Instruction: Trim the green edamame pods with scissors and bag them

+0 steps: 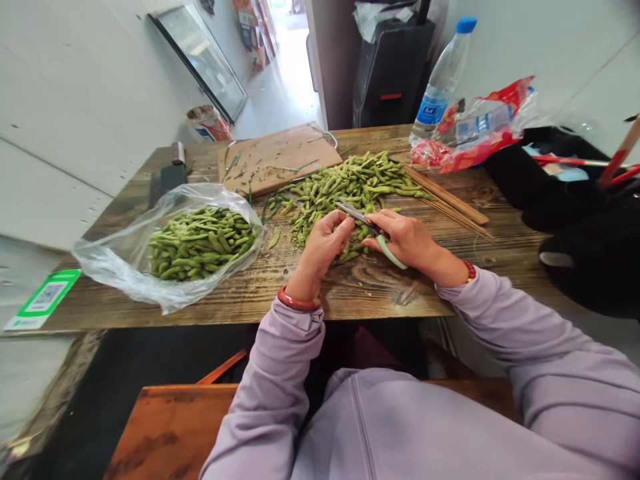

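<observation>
I have the silver metal scissors with pale-green handles (369, 224) gripped in the right hand (409, 241) over the heaped slender green pods (357, 177), long axis diagonal, blades pointing forward-left beside the left hand (325, 245), its fingertips pinched narrow, on what I cannot tell.

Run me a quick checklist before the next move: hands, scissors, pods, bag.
1. Scissors in right hand: ok, held by the pale green handle.
2. Left hand well clear of the blades: not ok, its fingers are right beside them.
3. Pod in the left hand: cannot tell, too small and partly hidden.
4. Loose edamame pods near the hands: ok, heaped just beyond and partly beneath them.
5. Clear plastic bag open: ok, pods visible inside.
</observation>
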Motion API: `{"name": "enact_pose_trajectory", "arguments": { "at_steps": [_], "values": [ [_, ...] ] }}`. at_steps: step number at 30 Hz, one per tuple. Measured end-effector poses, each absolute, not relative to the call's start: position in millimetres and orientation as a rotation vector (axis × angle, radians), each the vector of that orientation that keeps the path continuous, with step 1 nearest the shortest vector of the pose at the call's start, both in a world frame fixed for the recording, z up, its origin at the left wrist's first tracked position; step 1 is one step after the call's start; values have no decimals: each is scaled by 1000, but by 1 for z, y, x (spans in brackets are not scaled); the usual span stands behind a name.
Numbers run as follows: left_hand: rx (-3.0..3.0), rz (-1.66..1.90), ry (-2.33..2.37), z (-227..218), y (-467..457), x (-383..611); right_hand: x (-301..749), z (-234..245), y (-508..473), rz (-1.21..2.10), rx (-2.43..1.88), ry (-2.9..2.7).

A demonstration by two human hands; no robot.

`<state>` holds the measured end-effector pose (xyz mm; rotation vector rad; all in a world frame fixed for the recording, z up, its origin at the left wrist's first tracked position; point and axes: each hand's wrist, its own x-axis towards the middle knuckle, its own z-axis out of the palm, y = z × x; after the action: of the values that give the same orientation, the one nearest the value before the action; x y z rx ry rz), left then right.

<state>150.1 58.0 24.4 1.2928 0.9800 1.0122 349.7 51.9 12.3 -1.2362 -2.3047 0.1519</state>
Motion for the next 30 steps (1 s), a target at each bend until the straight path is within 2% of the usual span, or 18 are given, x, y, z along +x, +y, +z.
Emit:
{"name": "enact_pose_trajectory", "arguments": {
  "at_steps": [13, 18, 24, 30],
  "values": [
    [1453, 1187, 1226, 27, 60, 140, 358, 1, 68, 129, -1214, -2117],
    [1990, 1189, 1555, 60, 64, 90, 357, 0, 64, 149, -1170, -2124],
    [2084, 900, 2217, 105, 66, -7, 359, -1, 67, 187, -1171, -2156],
    [2035, 934, 2177, 112, 45, -26, 361, 1, 67, 165, -1192, -2174]
  ]
}}
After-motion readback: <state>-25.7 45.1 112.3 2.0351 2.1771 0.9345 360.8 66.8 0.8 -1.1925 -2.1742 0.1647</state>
